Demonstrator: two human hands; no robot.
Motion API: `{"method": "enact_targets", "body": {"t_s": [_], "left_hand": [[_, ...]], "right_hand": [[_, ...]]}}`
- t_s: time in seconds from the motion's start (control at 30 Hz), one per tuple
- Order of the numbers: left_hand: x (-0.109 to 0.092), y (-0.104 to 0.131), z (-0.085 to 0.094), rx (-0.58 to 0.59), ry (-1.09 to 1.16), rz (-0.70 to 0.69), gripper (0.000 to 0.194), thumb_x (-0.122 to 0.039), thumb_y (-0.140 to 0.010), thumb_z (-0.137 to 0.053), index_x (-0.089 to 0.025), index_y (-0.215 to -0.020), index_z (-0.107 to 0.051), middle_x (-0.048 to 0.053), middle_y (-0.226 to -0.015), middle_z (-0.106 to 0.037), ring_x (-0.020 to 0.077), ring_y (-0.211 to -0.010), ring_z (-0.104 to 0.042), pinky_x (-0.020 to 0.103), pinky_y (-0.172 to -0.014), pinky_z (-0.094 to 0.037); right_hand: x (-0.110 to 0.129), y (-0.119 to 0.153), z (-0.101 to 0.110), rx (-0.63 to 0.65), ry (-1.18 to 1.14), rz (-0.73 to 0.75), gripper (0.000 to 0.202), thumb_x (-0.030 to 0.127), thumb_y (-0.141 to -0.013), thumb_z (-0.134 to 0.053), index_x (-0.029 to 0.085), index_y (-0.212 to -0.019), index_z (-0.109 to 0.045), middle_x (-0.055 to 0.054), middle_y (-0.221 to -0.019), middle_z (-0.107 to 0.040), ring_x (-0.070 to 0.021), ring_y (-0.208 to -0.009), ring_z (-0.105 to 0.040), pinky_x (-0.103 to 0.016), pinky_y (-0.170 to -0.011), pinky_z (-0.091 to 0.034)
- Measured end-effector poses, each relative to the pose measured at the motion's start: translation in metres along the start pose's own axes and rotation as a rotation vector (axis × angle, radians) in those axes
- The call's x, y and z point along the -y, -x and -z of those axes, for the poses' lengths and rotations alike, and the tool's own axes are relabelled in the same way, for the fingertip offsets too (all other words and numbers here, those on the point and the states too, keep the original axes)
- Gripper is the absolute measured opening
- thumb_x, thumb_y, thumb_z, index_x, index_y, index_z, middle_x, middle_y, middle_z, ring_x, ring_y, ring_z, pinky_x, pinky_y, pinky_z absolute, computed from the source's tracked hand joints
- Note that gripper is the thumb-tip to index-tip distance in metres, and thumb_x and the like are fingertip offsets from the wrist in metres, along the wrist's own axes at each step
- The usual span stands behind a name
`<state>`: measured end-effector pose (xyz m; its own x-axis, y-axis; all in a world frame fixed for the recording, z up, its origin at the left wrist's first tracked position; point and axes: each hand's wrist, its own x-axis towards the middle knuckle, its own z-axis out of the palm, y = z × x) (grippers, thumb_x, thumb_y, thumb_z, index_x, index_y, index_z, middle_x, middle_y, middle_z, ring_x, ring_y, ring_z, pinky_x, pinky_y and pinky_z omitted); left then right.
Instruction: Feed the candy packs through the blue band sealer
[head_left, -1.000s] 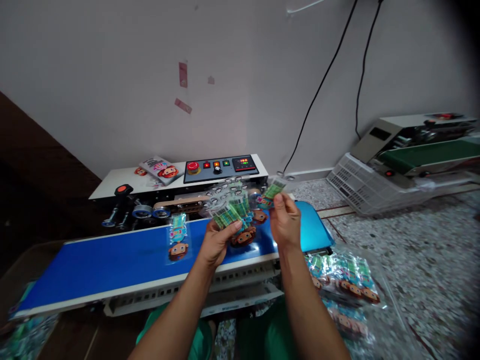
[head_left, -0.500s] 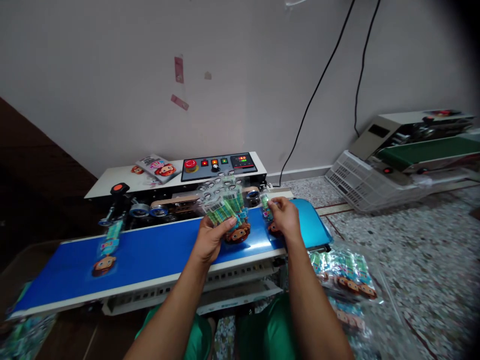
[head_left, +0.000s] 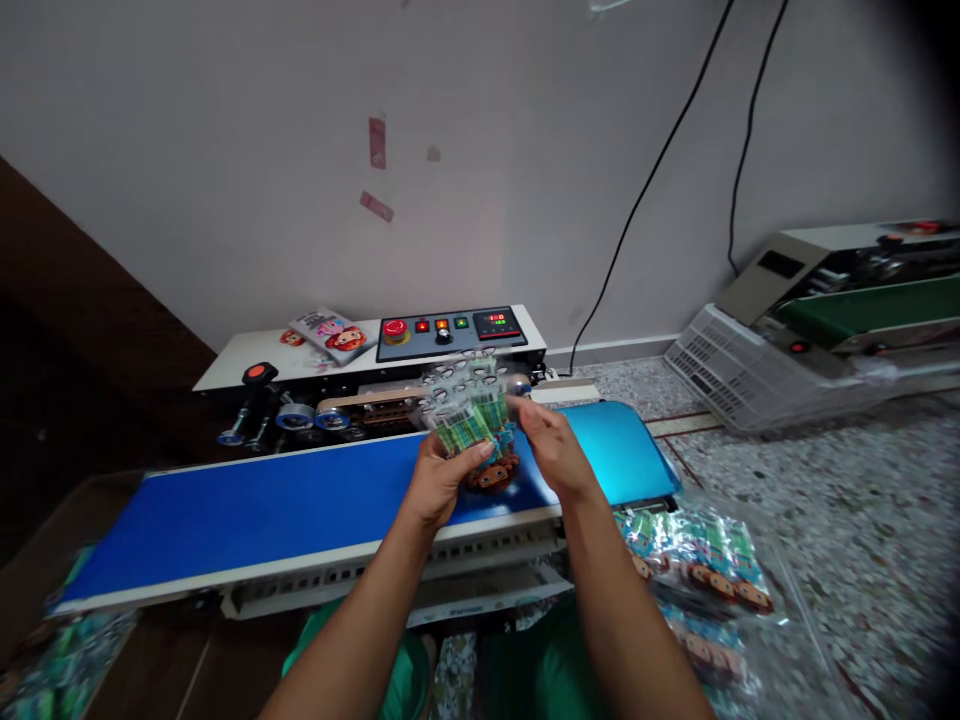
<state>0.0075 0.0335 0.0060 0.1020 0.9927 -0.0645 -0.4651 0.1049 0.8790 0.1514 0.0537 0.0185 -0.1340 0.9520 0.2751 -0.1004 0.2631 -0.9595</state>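
My left hand (head_left: 442, 475) is closed around a fanned stack of clear plastic packets (head_left: 469, 425). Green barcode strips and brown-haired cartoon heads show through the plastic. The stack is held over the blue conveyor belt (head_left: 285, 515) of a sealing machine (head_left: 352, 365). Just right of the stack is my right hand (head_left: 553, 448), its fingers stretched towards the packets' edge and nothing visible in its grasp. Whether its fingertips touch the stack I cannot tell. The stack hides part of the belt and the machine's rollers behind it.
A control panel (head_left: 450, 333) with a red button tops the machine. A blue plate (head_left: 619, 450) extends the belt's right end. Bagged packets (head_left: 705, 560) lie at lower right. A cardboard box (head_left: 161, 650) with packets stands lower left. A white crate (head_left: 720, 370) sits beneath another machine (head_left: 847, 290).
My right hand has let go of the packet it was holding and moved nearer the stack. The packet on the belt's left part is gone from view. The whole view has shifted slightly.
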Motion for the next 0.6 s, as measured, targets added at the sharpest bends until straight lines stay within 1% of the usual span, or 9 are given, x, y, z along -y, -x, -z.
{"method": "enact_targets", "body": {"t_s": [0.07,0.13,0.23,0.33,0.37,0.43,0.5,0.6], "left_hand": [[0.001,0.000,-0.001,-0.005,-0.009,-0.013,0.035,-0.018,-0.064,-0.077,-0.016,-0.098,-0.068,0.005,-0.095,-0.072,0.0188,-0.085,-0.066,0.035,-0.087,-0.049],[0.003,-0.001,-0.002,-0.011,0.006,-0.030,0.037,-0.017,-0.064,-0.077,-0.017,-0.099,-0.068,0.004,-0.098,-0.072,0.0188,-0.087,-0.066,0.034,-0.088,-0.048],[0.006,-0.001,-0.004,-0.031,0.052,-0.034,0.037,-0.017,-0.063,-0.077,-0.018,-0.099,-0.067,0.004,-0.096,-0.072,0.0184,-0.087,-0.066,0.034,-0.087,-0.048],[0.006,-0.001,-0.003,-0.073,0.072,-0.019,0.033,-0.018,-0.062,-0.078,-0.018,-0.093,-0.068,0.003,-0.091,-0.073,0.0186,-0.084,-0.067,0.034,-0.085,-0.049],[0.006,-0.002,-0.002,-0.089,0.070,-0.015,0.031,-0.019,-0.061,-0.078,-0.018,-0.091,-0.068,0.003,-0.089,-0.073,0.0187,-0.083,-0.067,0.034,-0.084,-0.050],[0.004,-0.002,0.000,-0.113,0.064,-0.007,0.029,-0.020,-0.060,-0.079,-0.017,-0.087,-0.068,0.003,-0.087,-0.073,0.0189,-0.081,-0.067,0.034,-0.083,-0.050],[0.003,-0.003,0.001,-0.119,0.058,0.006,0.028,-0.020,-0.060,-0.079,-0.017,-0.086,-0.068,0.003,-0.087,-0.073,0.0192,-0.080,-0.067,0.035,-0.083,-0.050],[0.002,-0.003,0.000,-0.103,0.054,0.019,0.029,-0.019,-0.061,-0.078,-0.016,-0.088,-0.067,0.004,-0.089,-0.073,0.0198,-0.082,-0.067,0.036,-0.084,-0.050]], "right_hand": [[-0.004,0.000,-0.002,-0.097,0.068,0.026,0.039,0.047,-0.086,-0.050,0.020,-0.109,-0.068,-0.002,-0.098,-0.070,-0.0204,-0.094,-0.063,-0.033,-0.087,-0.047],[-0.006,0.001,-0.006,-0.214,0.208,0.058,0.037,0.044,-0.087,-0.050,0.020,-0.107,-0.069,-0.002,-0.095,-0.071,-0.0207,-0.092,-0.063,-0.032,-0.084,-0.048],[-0.006,0.004,-0.014,-0.378,0.401,0.152,0.034,0.039,-0.089,-0.047,0.020,-0.108,-0.068,-0.004,-0.103,-0.069,-0.0207,-0.098,-0.062,-0.032,-0.087,-0.047],[-0.005,0.004,-0.014,-0.541,0.416,0.219,0.033,0.037,-0.089,-0.046,0.020,-0.109,-0.067,-0.007,-0.110,-0.067,-0.0202,-0.103,-0.060,-0.033,-0.091,-0.045],[-0.005,0.003,-0.011,-0.600,0.397,0.217,0.034,0.037,-0.089,-0.046,0.018,-0.108,-0.066,-0.007,-0.108,-0.067,-0.0199,-0.101,-0.061,-0.032,-0.088,-0.046],[-0.006,0.002,-0.003,-0.699,0.376,0.188,0.035,0.039,-0.089,-0.046,0.015,-0.103,-0.067,-0.006,-0.097,-0.069,-0.0183,-0.091,-0.062,-0.029,-0.080,-0.047],[-0.008,0.000,0.005,-0.729,0.394,0.159,0.035,0.041,-0.088,-0.046,0.014,-0.095,-0.068,-0.004,-0.086,-0.068,-0.0160,-0.082,-0.060,-0.026,-0.073,-0.046],[-0.010,0.000,0.009,-0.701,0.390,0.149,0.032,0.041,-0.086,-0.049,0.015,-0.092,-0.066,-0.004,-0.085,-0.066,-0.0148,-0.080,-0.058,-0.026,-0.074,-0.045]]}}
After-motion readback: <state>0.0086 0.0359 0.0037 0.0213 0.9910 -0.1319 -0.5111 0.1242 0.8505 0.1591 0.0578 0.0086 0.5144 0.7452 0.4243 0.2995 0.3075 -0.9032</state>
